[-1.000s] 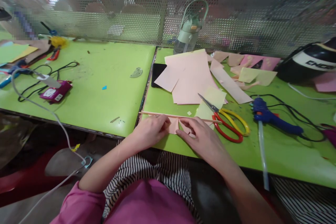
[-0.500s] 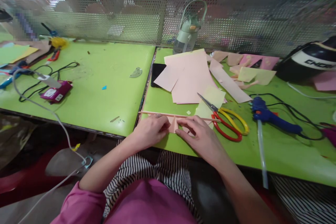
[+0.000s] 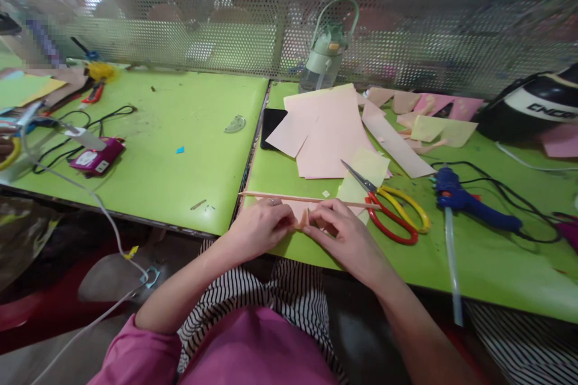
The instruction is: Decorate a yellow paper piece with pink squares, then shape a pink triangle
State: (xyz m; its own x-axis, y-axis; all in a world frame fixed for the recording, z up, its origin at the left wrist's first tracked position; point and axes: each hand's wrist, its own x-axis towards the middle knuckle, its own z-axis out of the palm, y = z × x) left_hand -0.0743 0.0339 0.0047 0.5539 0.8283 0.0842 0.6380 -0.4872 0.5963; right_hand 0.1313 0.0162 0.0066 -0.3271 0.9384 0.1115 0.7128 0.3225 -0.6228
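Near the table's front edge, my left hand [image 3: 266, 224] and my right hand [image 3: 339, 225] face each other, fingers pinched. Between their fingertips they hold a small folded piece of pink paper [image 3: 304, 220], one side in each hand. Just beyond my knuckles lies a long thin wooden stick [image 3: 311, 199], running left to right over some pink paper. Its right end reaches the scissors [image 3: 391, 207], which lie with blades slightly apart and red and yellow handles. Part of the folded paper is hidden by my fingers.
Pink sheets [image 3: 332, 132] partly cover a black phone [image 3: 272, 126]. Behind them stands a green bottle [image 3: 323, 60]. A blue glue gun [image 3: 469, 201] with a clear stick lies right. At left are a purple power box [image 3: 97, 156] and, at the edge, another person's hand [image 3: 6, 143].
The pink paper between my fingers has gone from a standing fold to a lower, pinched shape. Another person's hand with yellow-handled scissors has come in at the left edge.
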